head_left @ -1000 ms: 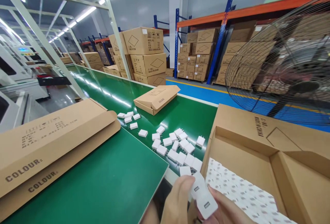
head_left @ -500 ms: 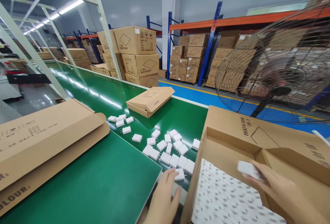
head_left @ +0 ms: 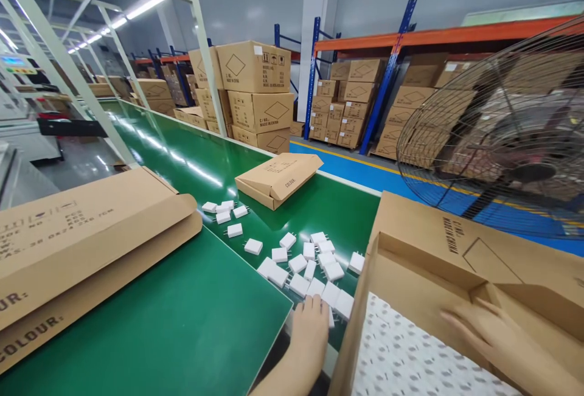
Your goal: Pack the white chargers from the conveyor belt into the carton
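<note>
I see the two hands well apart. The left hand (head_left: 311,326) bends down at the near edge of the belt, fingertips on the closest white plugs (head_left: 333,271); they hide the contact, so I cannot tell whether it grips one. The right hand (head_left: 495,329), blurred by motion, reaches over the open carton (head_left: 406,262) with its fingers loosely extended and parted.

Just below and left of the right hand, the packed white pieces (head_left: 401,347) make a tight, flat block speckled with grey marks. Beyond its edge I have open cardboard floor, bounded by the carton's upright walls and a folded inner flap close to the right hand's fingers.

Between the hands, the carton's near wall leaves only a narrow strip beside the plugs. Ahead of the left hand those plugs lie scattered, smooth rounded blocks with thin metal prongs, on the glossy green belt (head_left: 351,201). To its left, the matte green tabletop (head_left: 182,317) offers a broad bare stretch, its pale rim ending near the wrist, up to the flat brown cartons (head_left: 100,219). Farther ahead sits a small closed box (head_left: 278,177); past the right hand stands a wire-caged fan (head_left: 529,140).
</note>
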`<move>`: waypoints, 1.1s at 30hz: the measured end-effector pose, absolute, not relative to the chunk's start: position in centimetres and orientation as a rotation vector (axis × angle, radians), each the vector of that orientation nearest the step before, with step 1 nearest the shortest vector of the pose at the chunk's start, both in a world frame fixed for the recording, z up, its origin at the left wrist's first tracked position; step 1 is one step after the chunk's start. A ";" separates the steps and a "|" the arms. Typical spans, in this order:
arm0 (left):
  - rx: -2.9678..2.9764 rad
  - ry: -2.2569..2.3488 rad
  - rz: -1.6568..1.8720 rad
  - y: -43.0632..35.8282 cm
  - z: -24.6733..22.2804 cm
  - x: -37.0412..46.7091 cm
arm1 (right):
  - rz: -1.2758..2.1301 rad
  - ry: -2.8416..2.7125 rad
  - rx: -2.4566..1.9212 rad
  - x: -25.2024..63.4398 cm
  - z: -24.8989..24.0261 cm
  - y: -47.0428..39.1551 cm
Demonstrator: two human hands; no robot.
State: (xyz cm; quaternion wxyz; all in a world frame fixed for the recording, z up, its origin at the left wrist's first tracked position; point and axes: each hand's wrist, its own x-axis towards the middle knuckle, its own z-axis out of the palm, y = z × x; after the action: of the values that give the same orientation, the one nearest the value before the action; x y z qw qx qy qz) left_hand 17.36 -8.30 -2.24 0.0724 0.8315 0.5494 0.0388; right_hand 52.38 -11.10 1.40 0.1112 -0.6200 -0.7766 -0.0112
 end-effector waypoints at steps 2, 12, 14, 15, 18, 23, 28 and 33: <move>2.508 1.654 0.139 -8.2 -2.5 17.4 | -0.046 -2.424 -1.734 47.8 4.0 -7.4; 1.964 1.727 0.580 -8.7 2.6 13.9 | -0.067 -2.646 -2.090 35.4 2.7 3.6; 1.837 1.743 0.633 -8.2 3.2 13.0 | -0.019 -2.652 -2.139 35.3 2.0 4.0; 1.777 1.749 0.647 -7.9 3.4 12.8 | 0.000 -2.653 -2.152 35.2 1.8 4.1; 1.608 1.712 0.692 -6.9 3.3 12.6 | 0.074 -2.677 -2.124 35.0 2.1 4.0; 1.625 1.594 0.790 -5.9 1.9 13.7 | 0.118 -2.702 -1.950 34.4 4.0 2.5; 2.012 1.678 0.463 -6.1 0.8 15.9 | 0.174 -2.794 -1.856 32.7 4.1 -0.6; 2.252 1.833 0.119 -6.1 0.8 17.4 | 0.147 -2.767 -1.896 30.8 2.7 -1.3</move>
State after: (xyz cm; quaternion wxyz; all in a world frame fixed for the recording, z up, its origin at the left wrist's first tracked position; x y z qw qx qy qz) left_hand 17.41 -6.09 0.76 0.1175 0.7696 0.6263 0.0406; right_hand 30.81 -1.25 2.71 -0.1080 -0.5615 -0.8193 0.0435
